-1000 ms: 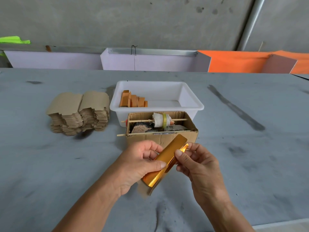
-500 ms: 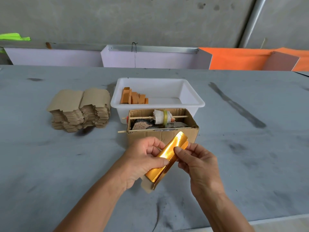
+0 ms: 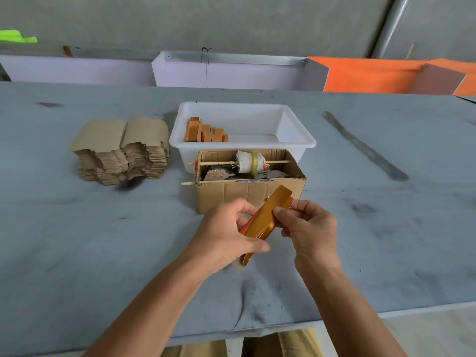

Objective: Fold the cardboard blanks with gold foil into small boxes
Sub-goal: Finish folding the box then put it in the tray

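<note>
Here, folded boxes [image 3: 206, 132] in white tub [image 3: 296, 140], both hands [image 3: 224, 235] [image 3: 309, 228] pinching gold blank [image 3: 268, 215]

Both forearms are bare, with no sleeves in view. The hands [image 3: 270, 235] wear no gloves or rings. Tan trousers [image 3: 296, 343] show below.

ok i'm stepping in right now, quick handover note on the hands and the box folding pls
Left hand: grips the lower part of the gold foil blank.
Right hand: pinches its upper edge; the blank is held above the table, only partly folded.
Done: a few folded boxes stand in the white plastic tub.
Left: finish this blank, then work through the stack of flat blanks left of the tub.
</note>
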Demonstrator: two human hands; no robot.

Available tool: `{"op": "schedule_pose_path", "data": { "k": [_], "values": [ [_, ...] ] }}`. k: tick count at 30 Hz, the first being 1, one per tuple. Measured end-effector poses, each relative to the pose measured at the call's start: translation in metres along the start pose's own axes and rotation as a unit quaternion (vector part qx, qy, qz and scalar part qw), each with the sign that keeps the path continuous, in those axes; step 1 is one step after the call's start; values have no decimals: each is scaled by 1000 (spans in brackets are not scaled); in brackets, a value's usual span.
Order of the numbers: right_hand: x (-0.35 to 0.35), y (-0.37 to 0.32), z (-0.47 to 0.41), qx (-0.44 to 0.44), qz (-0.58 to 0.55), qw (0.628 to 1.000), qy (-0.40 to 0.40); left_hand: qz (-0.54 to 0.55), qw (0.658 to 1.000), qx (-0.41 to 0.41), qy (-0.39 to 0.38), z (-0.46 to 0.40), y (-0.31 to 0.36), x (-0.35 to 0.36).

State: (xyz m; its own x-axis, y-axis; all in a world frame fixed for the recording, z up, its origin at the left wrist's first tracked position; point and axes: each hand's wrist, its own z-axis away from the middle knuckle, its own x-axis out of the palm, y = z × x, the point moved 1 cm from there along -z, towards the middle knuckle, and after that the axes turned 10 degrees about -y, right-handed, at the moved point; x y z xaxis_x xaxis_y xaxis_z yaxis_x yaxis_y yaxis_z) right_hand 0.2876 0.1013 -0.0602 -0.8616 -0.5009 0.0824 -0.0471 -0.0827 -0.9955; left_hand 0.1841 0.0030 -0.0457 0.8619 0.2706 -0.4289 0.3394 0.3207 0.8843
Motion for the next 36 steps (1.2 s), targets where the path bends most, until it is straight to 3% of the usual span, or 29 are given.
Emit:
{"op": "schedule_pose_path", "data": {
  "k": [10,19,25,31,36],
  "values": [
    [-1,0,1,18,-37,999,-12,224,973,-47,-11,1,-5,-5],
    [1,3,-4,26,-48,998,10,142,989,36,13,-3,-9,-1],
    [-2,5,-4,34,-38,999,20,78,996,32,19,-2,-11,4],
    [-2,8,-1,74,-93,993,-2,159,987,2,17,-2,-14,-1],
    [-5,10,5,114,-140,981,-69,181,983,5,-4,-3,-16,-6]
  ]
}}
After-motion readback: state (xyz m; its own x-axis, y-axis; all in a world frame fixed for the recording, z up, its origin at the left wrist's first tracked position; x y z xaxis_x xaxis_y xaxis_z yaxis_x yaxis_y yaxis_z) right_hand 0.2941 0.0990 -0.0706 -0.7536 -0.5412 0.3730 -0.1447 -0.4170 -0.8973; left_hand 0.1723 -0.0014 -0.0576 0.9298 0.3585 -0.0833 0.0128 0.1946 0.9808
